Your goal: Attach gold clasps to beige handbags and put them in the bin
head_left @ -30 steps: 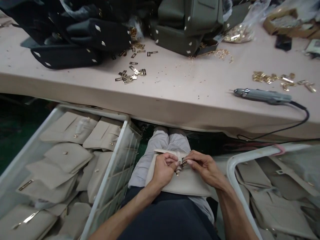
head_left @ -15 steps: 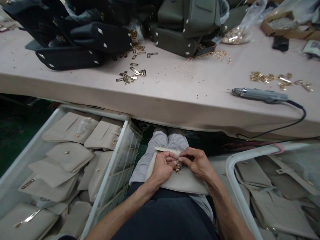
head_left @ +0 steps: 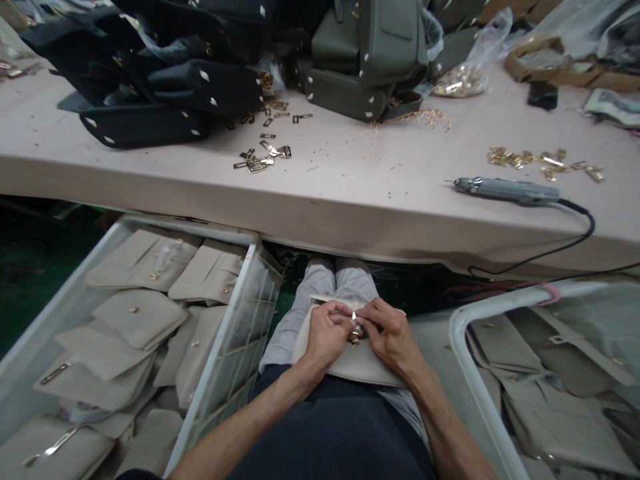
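Observation:
A pale beige bag piece (head_left: 345, 369) lies across my lap. On it sits a small shiny metal clasp (head_left: 356, 328), pinched between the fingertips of both hands. My left hand (head_left: 327, 331) closes on the clasp from the left, fingers bent. From the other side my right hand (head_left: 391, 331) grips it with thumb and fingers together. The fingertips partly cover the clasp, so its exact shape is hard to make out.
A white crate (head_left: 253, 267) of beige bag pieces stands left, another white bin (head_left: 457, 327) right. On the table (head_left: 320, 217) lie a corded electric screwdriver (head_left: 507, 189), gold fittings (head_left: 525, 159), metal plates (head_left: 260, 161), black bags (head_left: 145, 127) and dark green bags (head_left: 345, 87).
My right hand has turned slightly and shifted down and left around the clasp, showing more of its back. The left hand stays almost in place. The view has swung slightly right.

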{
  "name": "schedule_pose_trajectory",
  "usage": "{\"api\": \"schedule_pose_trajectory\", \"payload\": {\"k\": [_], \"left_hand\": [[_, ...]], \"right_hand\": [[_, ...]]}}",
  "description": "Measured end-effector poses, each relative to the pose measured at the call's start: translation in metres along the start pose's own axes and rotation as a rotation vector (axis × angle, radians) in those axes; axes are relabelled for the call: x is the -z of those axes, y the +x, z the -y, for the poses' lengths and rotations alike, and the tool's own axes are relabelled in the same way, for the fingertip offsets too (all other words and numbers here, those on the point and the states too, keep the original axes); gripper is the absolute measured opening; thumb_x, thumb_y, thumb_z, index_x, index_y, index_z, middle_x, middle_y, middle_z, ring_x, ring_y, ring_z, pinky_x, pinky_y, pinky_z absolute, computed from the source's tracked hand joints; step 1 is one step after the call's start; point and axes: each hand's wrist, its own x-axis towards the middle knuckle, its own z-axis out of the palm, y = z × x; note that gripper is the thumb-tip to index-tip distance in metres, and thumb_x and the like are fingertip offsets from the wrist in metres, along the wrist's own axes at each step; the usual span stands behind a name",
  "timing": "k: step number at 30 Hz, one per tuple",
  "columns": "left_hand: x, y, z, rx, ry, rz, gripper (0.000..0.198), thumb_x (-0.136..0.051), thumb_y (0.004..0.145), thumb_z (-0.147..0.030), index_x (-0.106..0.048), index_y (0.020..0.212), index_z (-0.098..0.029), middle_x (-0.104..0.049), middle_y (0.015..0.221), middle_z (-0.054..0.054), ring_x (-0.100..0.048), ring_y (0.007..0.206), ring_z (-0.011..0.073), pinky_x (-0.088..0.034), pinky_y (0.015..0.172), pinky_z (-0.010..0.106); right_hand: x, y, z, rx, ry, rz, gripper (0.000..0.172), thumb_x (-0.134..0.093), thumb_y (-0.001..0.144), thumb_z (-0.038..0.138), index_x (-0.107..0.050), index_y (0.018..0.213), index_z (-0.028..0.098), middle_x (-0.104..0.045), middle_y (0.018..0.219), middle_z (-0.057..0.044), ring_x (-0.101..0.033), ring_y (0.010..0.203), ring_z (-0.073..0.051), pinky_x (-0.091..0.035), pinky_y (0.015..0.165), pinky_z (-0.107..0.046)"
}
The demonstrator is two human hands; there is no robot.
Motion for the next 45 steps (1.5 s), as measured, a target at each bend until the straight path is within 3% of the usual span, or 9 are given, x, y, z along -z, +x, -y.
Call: {"api": "schedule_pose_trajectory", "payload": {"k": [5,11,15,20,23,29,32,37,45], "left_hand": [[-0.004,0.001,0.003,0.049,-0.092,-0.025,0.033,-0.073,0.058,-0.012,-0.07,0.091,-0.01,-0.073,0.064,0.007,-0.069,0.056,0.0204,-0.057,0.053,0.027],[-0.013,0.003,-0.002,0.12,-0.095,-0.032,0.021,-0.07,0.062,-0.016,-0.074,0.08,-0.007,-0.071,0.064,0.008,-0.065,0.051,0.0157,-0.055,0.053,0.027],[-0.012,-0.001,-0.01,0.122,-0.018,0.067,0.017,-0.068,0.07,-0.019,-0.076,0.08,-0.008,-0.071,0.066,0.009,-0.068,0.058,0.0176,-0.057,0.06,0.028],[-0.004,-0.011,-0.024,-0.288,0.403,0.046,0.032,-0.072,0.079,-0.023,-0.074,0.109,-0.013,-0.072,0.085,0.007,-0.066,0.06,0.0142,-0.051,0.054,0.022],[-0.006,-0.016,-0.03,-0.391,0.481,0.148,0.031,-0.062,0.092,-0.029,-0.071,0.12,-0.017,-0.07,0.095,0.007,-0.065,0.055,0.0117,-0.049,0.049,0.021],[-0.014,-0.02,-0.038,-0.739,0.663,0.062,0.026,-0.056,0.097,-0.025,-0.077,0.112,-0.021,-0.066,0.108,0.012,-0.068,0.082,0.0181,-0.059,0.075,0.031],[-0.016,-0.016,-0.038,-0.641,0.54,0.172,0.029,-0.057,0.097,-0.027,-0.074,0.118,-0.021,-0.07,0.114,0.012,-0.07,0.077,0.0172,-0.061,0.072,0.03],[-0.018,-0.009,-0.031,-0.275,0.313,0.291,0.034,-0.058,0.095,-0.036,-0.074,0.117,-0.016,-0.075,0.071,0.006,-0.067,0.053,0.017,-0.055,0.05,0.024],[-0.015,0.0,-0.018,-0.199,0.246,0.275,0.033,-0.063,0.089,-0.037,-0.078,0.099,-0.01,-0.065,0.05,0.003,-0.055,0.037,0.0116,-0.044,0.04,0.019]], "right_hand": [[0.004,-0.012,0.014,0.051,-0.118,0.171,0.031,-0.067,0.09,0.022,-0.063,0.121,0.021,-0.057,0.106,-0.008,-0.057,0.096,-0.024,-0.048,0.084,-0.035],[-0.004,-0.014,0.008,0.106,-0.406,0.144,0.021,-0.045,0.101,0.017,-0.063,0.11,0.015,-0.056,0.102,-0.012,-0.054,0.092,-0.024,-0.045,0.081,-0.036],[0.004,-0.008,0.0,0.091,-0.302,0.099,0.026,-0.038,0.104,0.019,-0.062,0.094,0.017,-0.055,0.091,-0.008,-0.053,0.082,-0.02,-0.041,0.074,-0.032],[0.026,0.005,0.001,0.026,0.037,0.048,0.035,-0.039,0.108,0.031,-0.053,0.078,0.019,-0.05,0.077,-0.002,-0.047,0.069,-0.015,-0.037,0.067,-0.029],[0.033,0.011,0.003,0.004,0.153,0.022,0.039,-0.04,0.108,0.036,-0.05,0.074,0.019,-0.047,0.073,-0.001,-0.043,0.066,-0.014,-0.034,0.063,-0.028],[0.038,0.015,0.007,0.012,0.29,0.056,0.04,-0.043,0.107,0.04,-0.053,0.075,0.018,-0.047,0.074,0.0,-0.043,0.065,-0.013,-0.034,0.061,-0.027],[0.038,0.018,0.01,0.032,0.308,0.028,0.041,-0.045,0.107,0.04,-0.053,0.073,0.018,-0.048,0.072,0.0,-0.045,0.065,-0.013,-0.036,0.061,-0.027],[0.03,0.019,0.009,-0.055,0.329,-0.105,0.038,-0.058,0.1,0.044,-0.065,0.073,0.017,-0.054,0.07,-0.001,-0.051,0.064,-0.014,-0.043,0.061,-0.025],[0.012,0.014,0.004,-0.275,0.499,-0.125,0.031,-0.066,0.091,0.046,-0.07,0.086,0.017,-0.065,0.082,-0.005,-0.062,0.072,-0.018,-0.055,0.065,-0.027]]}}
